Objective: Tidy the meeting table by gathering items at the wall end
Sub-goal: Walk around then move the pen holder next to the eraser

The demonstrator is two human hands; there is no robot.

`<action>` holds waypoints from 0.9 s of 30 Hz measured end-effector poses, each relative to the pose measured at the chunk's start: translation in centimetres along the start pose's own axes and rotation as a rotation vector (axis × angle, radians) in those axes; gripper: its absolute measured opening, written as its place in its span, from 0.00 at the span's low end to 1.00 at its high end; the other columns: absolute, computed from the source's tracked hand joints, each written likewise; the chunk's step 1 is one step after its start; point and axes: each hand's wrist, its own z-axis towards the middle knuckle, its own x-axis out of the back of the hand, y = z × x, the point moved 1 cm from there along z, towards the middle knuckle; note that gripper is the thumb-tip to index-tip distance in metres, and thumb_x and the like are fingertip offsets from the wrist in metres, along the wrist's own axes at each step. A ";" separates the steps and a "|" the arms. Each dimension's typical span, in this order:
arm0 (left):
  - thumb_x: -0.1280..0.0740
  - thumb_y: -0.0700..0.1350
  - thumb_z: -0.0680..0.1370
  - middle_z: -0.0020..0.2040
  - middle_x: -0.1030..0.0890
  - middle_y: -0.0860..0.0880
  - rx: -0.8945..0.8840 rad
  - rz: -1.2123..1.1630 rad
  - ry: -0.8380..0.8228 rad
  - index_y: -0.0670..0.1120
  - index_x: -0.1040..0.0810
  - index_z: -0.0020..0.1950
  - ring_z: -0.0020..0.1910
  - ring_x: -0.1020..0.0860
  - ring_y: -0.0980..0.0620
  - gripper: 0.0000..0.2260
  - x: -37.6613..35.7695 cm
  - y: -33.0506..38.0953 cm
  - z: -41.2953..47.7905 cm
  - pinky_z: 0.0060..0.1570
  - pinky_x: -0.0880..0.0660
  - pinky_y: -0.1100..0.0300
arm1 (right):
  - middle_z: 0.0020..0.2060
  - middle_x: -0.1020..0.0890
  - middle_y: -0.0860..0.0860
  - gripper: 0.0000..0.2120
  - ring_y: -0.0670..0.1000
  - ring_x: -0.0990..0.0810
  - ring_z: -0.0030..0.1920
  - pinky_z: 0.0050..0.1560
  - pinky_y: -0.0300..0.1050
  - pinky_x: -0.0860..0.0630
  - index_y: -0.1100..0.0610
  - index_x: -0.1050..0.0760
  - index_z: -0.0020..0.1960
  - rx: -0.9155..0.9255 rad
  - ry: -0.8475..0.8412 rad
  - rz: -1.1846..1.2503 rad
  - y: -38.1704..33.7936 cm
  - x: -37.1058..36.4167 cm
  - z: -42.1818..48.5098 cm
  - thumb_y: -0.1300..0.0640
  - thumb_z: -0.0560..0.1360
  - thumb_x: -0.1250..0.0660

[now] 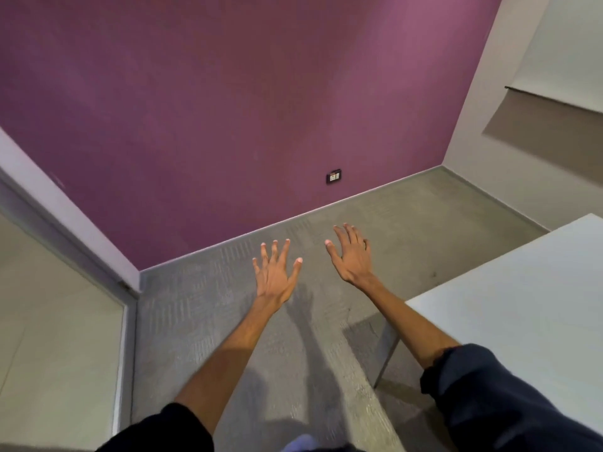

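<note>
Both your hands were empty: your left hand [273,275] and right hand [351,256] hung over the grey carpet floor [202,321], fingers spread wide. To your right stood the white flat meeting table [509,308]. Farther off rose the purple wall [228,109].

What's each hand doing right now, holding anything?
Left hand: open, fingers spread, holding nothing, out over the carpet.
Right hand: open, fingers extended, holding nothing, left of the white table.
</note>
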 end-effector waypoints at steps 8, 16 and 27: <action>0.52 0.63 0.82 0.82 0.53 0.46 0.006 -0.008 -0.049 0.54 0.52 0.81 0.80 0.60 0.44 0.30 -1.7 0.9 13.8 0.77 0.59 0.37 | 0.79 0.44 0.52 0.29 0.53 0.49 0.80 0.77 0.61 0.47 0.46 0.43 0.78 -0.079 -0.013 0.007 3.3 0.0 11.7 0.37 0.81 0.48; 0.54 0.64 0.81 0.81 0.55 0.46 -0.090 0.000 -0.068 0.53 0.54 0.81 0.80 0.61 0.46 0.31 -1.5 3.0 31.8 0.78 0.59 0.38 | 0.79 0.43 0.51 0.30 0.53 0.48 0.80 0.76 0.65 0.46 0.45 0.43 0.78 -0.207 -0.006 -0.003 6.0 -0.9 25.9 0.35 0.80 0.48; 0.55 0.64 0.82 0.82 0.55 0.47 -0.319 0.094 -0.146 0.50 0.56 0.81 0.81 0.60 0.47 0.32 -4.1 9.0 49.7 0.78 0.60 0.39 | 0.80 0.46 0.52 0.32 0.53 0.51 0.81 0.77 0.66 0.51 0.46 0.45 0.79 -0.391 0.106 0.057 11.4 -0.1 39.2 0.33 0.79 0.51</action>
